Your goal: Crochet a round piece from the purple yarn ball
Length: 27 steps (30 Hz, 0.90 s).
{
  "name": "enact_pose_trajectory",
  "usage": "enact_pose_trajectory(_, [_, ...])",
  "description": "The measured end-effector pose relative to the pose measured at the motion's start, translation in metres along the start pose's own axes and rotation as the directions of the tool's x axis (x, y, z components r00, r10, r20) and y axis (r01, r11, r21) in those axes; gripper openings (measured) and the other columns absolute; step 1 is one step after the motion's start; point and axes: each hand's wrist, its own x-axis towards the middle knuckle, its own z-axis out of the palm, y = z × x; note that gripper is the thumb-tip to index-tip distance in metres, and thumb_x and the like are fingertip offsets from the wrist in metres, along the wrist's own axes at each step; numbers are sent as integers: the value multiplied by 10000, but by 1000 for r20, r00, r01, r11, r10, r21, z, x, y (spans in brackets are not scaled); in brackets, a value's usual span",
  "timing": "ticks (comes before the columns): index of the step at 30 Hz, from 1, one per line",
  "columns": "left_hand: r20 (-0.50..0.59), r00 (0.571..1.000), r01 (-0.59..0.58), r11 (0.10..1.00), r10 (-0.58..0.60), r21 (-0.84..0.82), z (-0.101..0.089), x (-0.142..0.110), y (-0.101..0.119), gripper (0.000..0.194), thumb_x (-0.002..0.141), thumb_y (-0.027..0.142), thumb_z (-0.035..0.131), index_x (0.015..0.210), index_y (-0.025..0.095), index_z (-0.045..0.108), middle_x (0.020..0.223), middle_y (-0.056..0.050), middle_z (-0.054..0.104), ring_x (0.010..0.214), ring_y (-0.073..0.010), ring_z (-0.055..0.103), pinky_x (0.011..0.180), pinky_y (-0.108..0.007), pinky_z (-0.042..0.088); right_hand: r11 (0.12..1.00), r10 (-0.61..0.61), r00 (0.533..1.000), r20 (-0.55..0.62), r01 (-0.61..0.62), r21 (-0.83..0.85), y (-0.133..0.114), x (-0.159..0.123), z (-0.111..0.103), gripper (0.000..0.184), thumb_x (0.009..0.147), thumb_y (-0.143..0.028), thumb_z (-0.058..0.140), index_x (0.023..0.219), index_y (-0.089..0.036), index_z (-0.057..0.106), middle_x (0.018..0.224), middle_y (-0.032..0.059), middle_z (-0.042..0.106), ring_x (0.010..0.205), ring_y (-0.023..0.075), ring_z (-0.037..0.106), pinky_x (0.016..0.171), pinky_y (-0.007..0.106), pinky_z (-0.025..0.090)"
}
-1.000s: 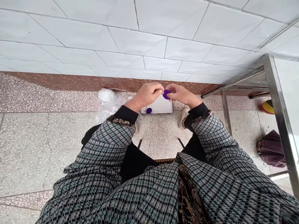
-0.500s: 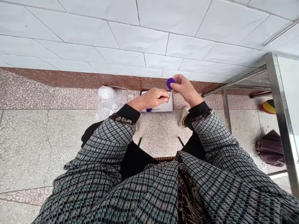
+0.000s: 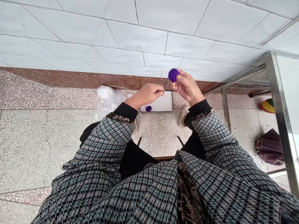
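Observation:
A purple ball of yarn is held up in my right hand, its fingers and thumb closed around the right side. From the ball a short purple strand runs down to my left hand, which pinches it between thumb and fingertips. Below the hands, a shallow white box with dark edges lies on the floor. In its left part sits a smaller purple ball of yarn, with a bit of strand beside it. My left hand and wrist cover part of the box.
A ball of white cord and a clear plastic bag lie left of the box. A metal-framed table stands at right. Near it are a folded purple umbrella and a multicoloured round object. A tiled wall rises ahead.
My right hand has risen with the yarn ball and turned, showing more of the ball. My left hand moved right and down, then back left, the strand now stretched between the hands.

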Motion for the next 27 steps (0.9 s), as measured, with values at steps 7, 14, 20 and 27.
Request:
enact_pose_trajectory(7, [126,989,-71,996,78,-57,-3,-6,14,180,932,257,621,802,210,738,786,-27,732,737,-162,645,796,-310,522,930,104,995,11,-94,-356,14,3,1,364,833,-39,862,993,-234,600,869,-13,631,701,115,558,580,217,509])
enact_pose_trajectory(14, [-134,991,36,998,-29,44,-20,-4,-1,187,950,209,593,880,188,766,917,-64,788,938,-211,718,947,-357,571,959,200,896,397,-95,-268,5,-7,-1,328,805,-87,874,1030,-198,664,968,-4,696,683,87,584,634,236,539])
enact_pose_trajectory(20, [-132,989,68,997,-63,33,3,1,-10,169,977,219,615,873,188,745,871,-50,777,884,-208,707,874,-331,544,997,68,967,245,-61,-38,5,-3,0,496,798,-289,987,1116,-221,613,941,-19,646,774,110,619,702,242,550])
enact_pose_trajectory(27, [66,996,-63,998,62,11,19,-2,4,198,997,184,599,832,205,707,795,-32,738,808,-184,694,835,-315,534,981,50,998,-43,-57,-185,12,5,3,324,867,-149,853,1119,-205,656,952,-1,689,754,112,617,689,242,565])
